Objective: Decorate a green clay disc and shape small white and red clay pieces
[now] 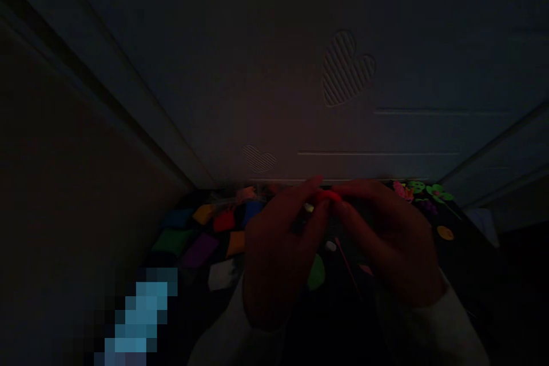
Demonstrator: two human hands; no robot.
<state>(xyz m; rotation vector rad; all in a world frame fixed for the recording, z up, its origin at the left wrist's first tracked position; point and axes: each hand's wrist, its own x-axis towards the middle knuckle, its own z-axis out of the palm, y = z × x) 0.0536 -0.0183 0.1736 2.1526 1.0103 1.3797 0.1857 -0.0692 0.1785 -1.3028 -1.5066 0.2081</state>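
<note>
Both my hands meet over the dark table, fingertips pressed around a small red piece (329,197), which looks like modelling clay. My left hand (283,246) pinches it from the left and my right hand (390,240) from the right. Fingers cover much of the piece, so its full shape is hidden. Just behind my left fingers shows a small pale yellowish lump (309,207). Beneath the hands lie a white lump (330,246), a thin pink stick (348,266) and a green flat piece (316,272), partly covered by my left hand.
Several coloured packets, among them a green one (172,241), a purple one (201,249) and a white one (223,274), lie to the left. At the far right are green and pink shaped pieces (437,192) and a yellow-orange disc (445,233). A panel with raised hearts (346,68) rises behind. Light is very dim.
</note>
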